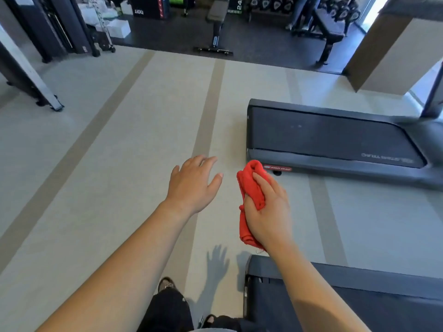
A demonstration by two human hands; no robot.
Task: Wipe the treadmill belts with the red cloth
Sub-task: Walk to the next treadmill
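You are holding the red cloth (253, 188) in the air between two treadmills.

Your right hand (268, 207) is gripping the bunched cloth, fingers curled round it, above the pale floor (107, 152). Your left hand (194, 183) is hovering beside it, fingers spread and holding nothing. The far treadmill belt (330, 137) is lying ahead; the near treadmill belt (359, 310) is passing under your right forearm.

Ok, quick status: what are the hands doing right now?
Right hand grips bunched red cloth, off the belts. Left hand open, holding nothing. Far black treadmill belt ahead, nothing visible blocking it.
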